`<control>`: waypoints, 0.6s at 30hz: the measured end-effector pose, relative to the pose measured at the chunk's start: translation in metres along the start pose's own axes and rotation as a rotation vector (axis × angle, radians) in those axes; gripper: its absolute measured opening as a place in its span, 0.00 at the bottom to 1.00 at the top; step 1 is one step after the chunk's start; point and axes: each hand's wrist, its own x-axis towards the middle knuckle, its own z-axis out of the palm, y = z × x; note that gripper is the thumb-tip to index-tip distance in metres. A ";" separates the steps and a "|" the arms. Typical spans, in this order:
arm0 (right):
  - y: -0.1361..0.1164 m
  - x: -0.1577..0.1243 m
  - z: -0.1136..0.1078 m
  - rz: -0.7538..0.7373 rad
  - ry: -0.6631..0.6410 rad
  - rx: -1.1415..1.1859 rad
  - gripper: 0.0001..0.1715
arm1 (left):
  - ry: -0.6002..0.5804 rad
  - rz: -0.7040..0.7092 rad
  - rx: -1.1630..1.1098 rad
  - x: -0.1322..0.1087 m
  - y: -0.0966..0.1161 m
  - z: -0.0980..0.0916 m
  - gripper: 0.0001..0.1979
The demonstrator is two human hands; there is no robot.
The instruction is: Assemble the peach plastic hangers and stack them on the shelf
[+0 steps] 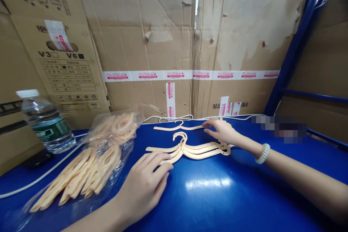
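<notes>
left hand point(145, 185) flat on blue table point(217, 195), fingertips on hanger stack point(190, 148) | right hand point(221, 130) touching single hanger point(176, 127) | bagged hangers point(92, 156), water bottle point(46, 121) at left | cardboard boxes point(152, 43) behind

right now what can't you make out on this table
All in the head view:
- Pixelated patch, far right: whatever lies there is blurred out.
- Stack of hangers: overlap hides the count; the left hand covers one end.
- Single hanger: the right hand hides whether it grips it.
- Bag: crinkled, shiny plastic hides how many hangers it holds.
- Box print: too small to read.
</notes>
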 end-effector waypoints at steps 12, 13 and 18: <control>0.028 0.011 0.035 -0.083 -0.206 -0.054 0.24 | -0.027 -0.014 -0.038 -0.003 0.001 0.005 0.11; 0.029 0.011 0.036 -0.080 -0.220 -0.056 0.24 | -0.029 -0.015 -0.041 -0.003 0.001 0.006 0.10; 0.024 0.011 0.034 -0.090 -0.231 -0.053 0.22 | -0.036 -0.011 -0.042 -0.002 0.001 0.006 0.11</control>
